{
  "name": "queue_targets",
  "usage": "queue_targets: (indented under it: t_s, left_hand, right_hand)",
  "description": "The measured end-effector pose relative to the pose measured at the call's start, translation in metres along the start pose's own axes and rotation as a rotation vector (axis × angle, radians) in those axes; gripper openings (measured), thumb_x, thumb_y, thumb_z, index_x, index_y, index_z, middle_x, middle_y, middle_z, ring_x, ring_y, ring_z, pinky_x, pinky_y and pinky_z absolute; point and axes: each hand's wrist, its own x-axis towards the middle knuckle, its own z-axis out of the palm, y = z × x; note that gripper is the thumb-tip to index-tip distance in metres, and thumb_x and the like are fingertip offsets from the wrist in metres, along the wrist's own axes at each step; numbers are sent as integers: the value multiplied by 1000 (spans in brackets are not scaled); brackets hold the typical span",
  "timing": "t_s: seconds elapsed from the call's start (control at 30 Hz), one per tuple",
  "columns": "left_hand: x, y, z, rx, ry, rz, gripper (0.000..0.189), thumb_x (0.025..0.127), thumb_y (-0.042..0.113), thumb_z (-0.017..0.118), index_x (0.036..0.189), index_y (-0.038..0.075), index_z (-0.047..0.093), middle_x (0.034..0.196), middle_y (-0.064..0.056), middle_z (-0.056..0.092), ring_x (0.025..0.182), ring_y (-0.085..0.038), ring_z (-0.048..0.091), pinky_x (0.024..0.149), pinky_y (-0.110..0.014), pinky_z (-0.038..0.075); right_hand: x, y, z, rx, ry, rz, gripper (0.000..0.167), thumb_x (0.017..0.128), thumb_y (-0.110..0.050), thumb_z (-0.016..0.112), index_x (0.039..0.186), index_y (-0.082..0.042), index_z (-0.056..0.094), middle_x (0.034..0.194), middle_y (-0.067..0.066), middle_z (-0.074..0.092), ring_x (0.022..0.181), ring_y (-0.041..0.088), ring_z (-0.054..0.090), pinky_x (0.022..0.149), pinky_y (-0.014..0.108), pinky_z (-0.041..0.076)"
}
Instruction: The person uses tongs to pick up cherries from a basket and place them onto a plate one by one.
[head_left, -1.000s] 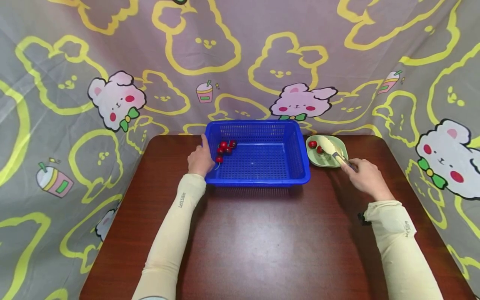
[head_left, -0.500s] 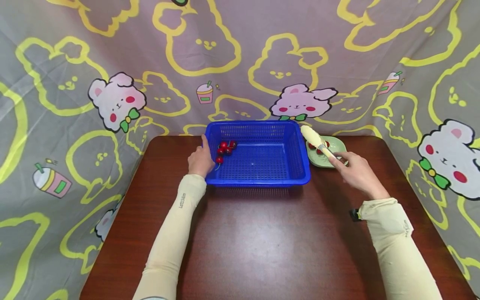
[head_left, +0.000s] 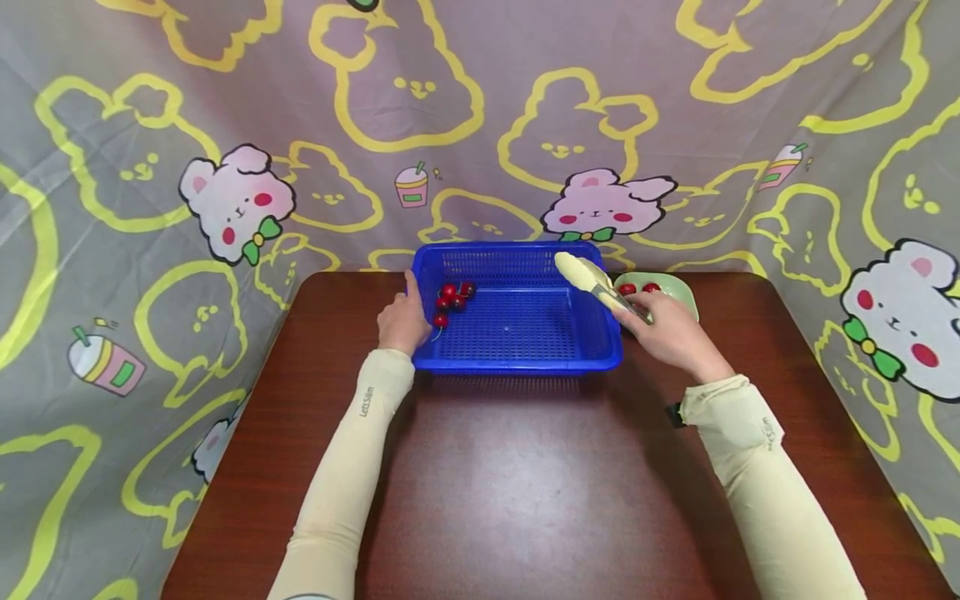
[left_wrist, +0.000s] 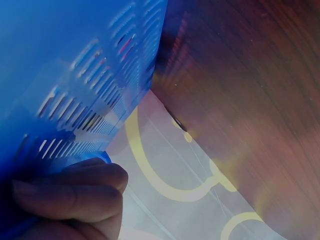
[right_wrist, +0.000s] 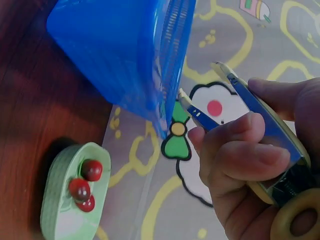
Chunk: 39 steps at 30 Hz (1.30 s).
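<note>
My left hand (head_left: 403,321) grips the left rim of a blue plastic basket (head_left: 517,364); in the left wrist view its curled fingers (left_wrist: 75,200) lie against the slotted wall. Several red cherries (head_left: 448,291) sit inside at the basket's left end. My right hand (head_left: 663,332) holds food tongs (head_left: 581,273) with cream-coloured tips above the basket's right side. In the right wrist view the tongs' tips stand apart, and no cherry shows between them. Beside the basket, a pale green dish (right_wrist: 75,225) bears three cherries (right_wrist: 80,190); my right hand partly hides it in the head view.
Both basket and dish stand near the back edge of a dark wooden table (head_left: 510,483). A patterned cloth (head_left: 480,108) hangs behind the table and along both sides.
My right hand has lifted the tongs from the green dish and carried them left, over the basket's right rim. The left hand and the basket stay in place.
</note>
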Motion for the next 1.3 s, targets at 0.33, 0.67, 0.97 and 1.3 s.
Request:
queue_targets:
  t_s: [0.33, 0.67, 0.97, 1.3]
  left_hand:
    - [-2, 2, -1, -6, 6, -2, 106, 89, 17, 76, 166, 6, 5, 133, -29, 60, 96, -47, 69, 86, -59, 57]
    - [0, 2, 0, -6, 3, -13, 105, 90, 18, 75, 166, 6, 4, 135, -30, 59, 95, -46, 69, 88, -59, 56]
    - [1, 2, 2, -6, -1, -4, 105, 89, 18, 74, 166, 5, 4, 136, -30, 59, 94, -46, 69, 86, -59, 57]
    - [-1, 1, -1, -7, -5, -7, 104, 90, 16, 73, 166, 5, 3, 136, -30, 59, 94, -46, 69, 87, -59, 57]
  right_hand:
    - [28, -25, 18, -47, -72, -28, 43, 104, -33, 60, 124, 4, 68, 94, 16, 64, 89, 32, 56, 77, 45, 44]
    - [58, -50, 32, -83, -151, -39, 51, 105, -36, 59, 132, 6, 64, 117, 24, 68, 103, 36, 60, 92, 54, 49]
    - [75, -70, 43, -103, -207, -32, 51, 105, -40, 58, 132, 3, 66, 115, 20, 68, 100, 33, 59, 92, 51, 49]
    - [90, -95, 59, -136, -239, -79, 41, 104, -39, 58, 114, -2, 70, 93, 11, 64, 85, 27, 56, 80, 43, 48]
